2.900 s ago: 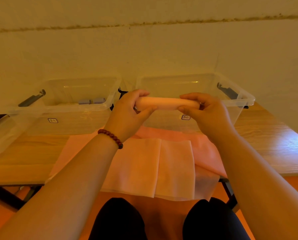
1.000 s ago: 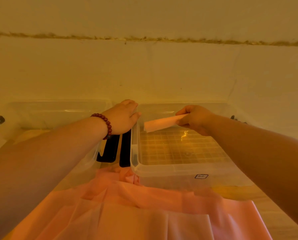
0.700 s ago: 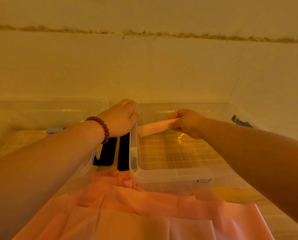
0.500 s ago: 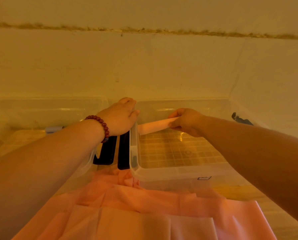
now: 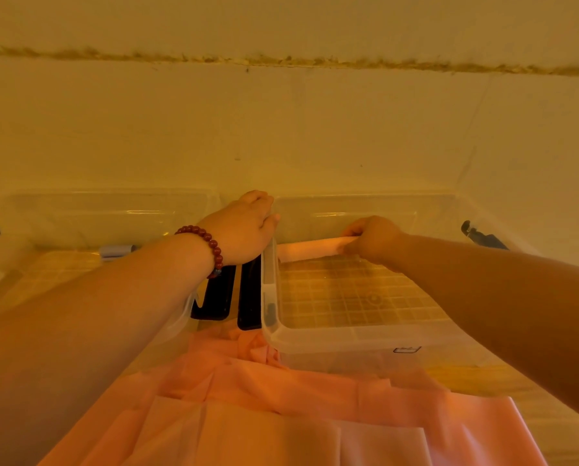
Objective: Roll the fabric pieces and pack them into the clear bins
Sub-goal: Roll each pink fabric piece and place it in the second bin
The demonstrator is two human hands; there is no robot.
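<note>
Tight, slim, pale pink fabric roll (image 5: 310, 249), lying low along the far wall inside the right clear bin (image 5: 348, 334), smooth plastic with a grid-patterned floor. Right hand (image 5: 373, 238) curled round the roll's right end, the left end free. Left hand (image 5: 244, 227), with a red bead bracelet (image 5: 210, 245), fingers bent over the same bin's far-left rim. Left clear bin (image 5: 79, 210) beside. Flat pink fabric pieces (image 5: 281, 415), thin and creased, spread on the wooden table (image 5: 516, 381) in front.

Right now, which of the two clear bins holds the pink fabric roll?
The right-hand bin: the right hand holds the pink fabric roll along its far wall. The left bin has none.
</note>
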